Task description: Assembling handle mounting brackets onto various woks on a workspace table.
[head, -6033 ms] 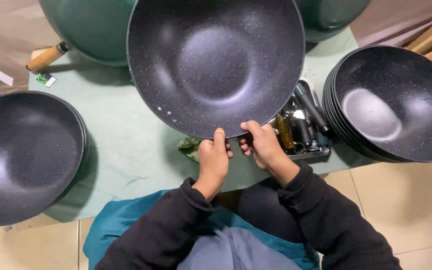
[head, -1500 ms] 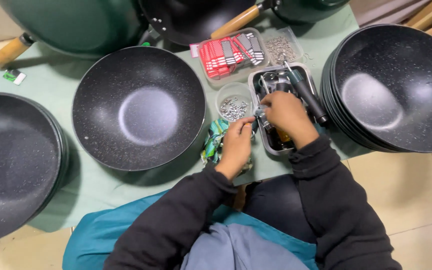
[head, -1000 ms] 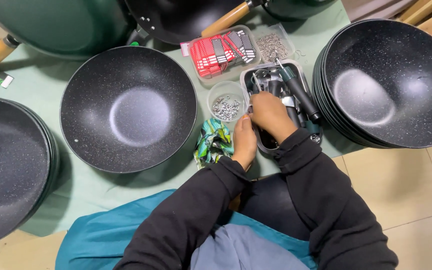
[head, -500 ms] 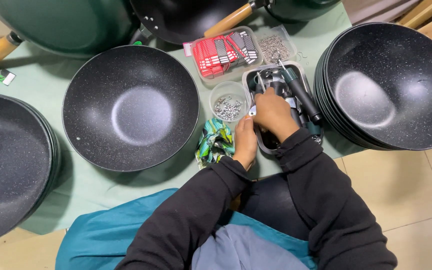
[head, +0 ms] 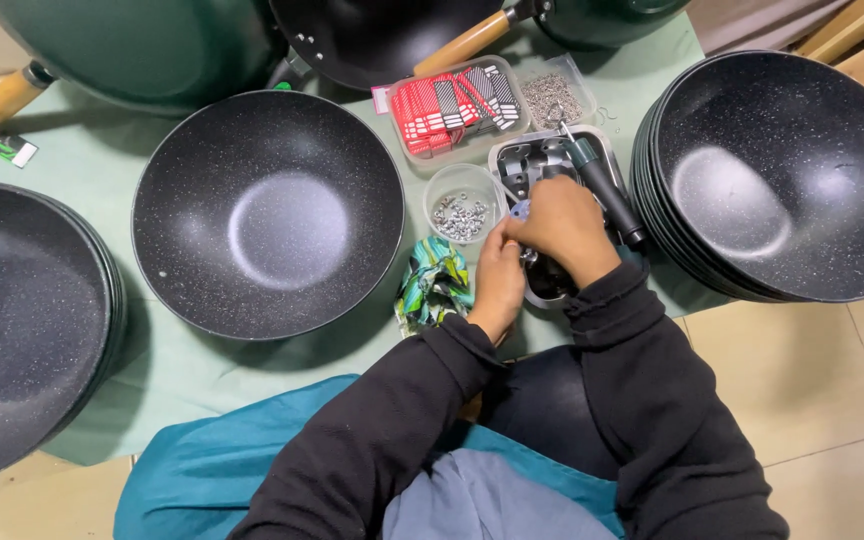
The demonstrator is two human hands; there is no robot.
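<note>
1. Both hands are working close together over the grey metal parts tray: the right hand is curled, knuckles up, around something small that its own back is hiding, and the left hand is pinching at the same spot from below. A bluish bit is showing between the fingertips, but what either hand is actually grasping cannot be told.

2. Judging from this, the fiddly part is keeping small hardware from dropping; holding the piece low over the tray, with wrists steady, looks like the safe way to be doing it.

3. Sitting largest in reach is the black speckled non-stick wok, lying open side up on the pale green table cover, well left of the hands and untouched.

4. Stacks of similar black woks are standing at the right and the left.

5. Resting across the tray just beside the right hand is a black-handled screwdriver.

6. Lying near the left hand is a crumpled green patterned cloth.

7. Above it, the small clear round tub of silvery nuts is sitting open, with a clear box of red strips behind.
</note>
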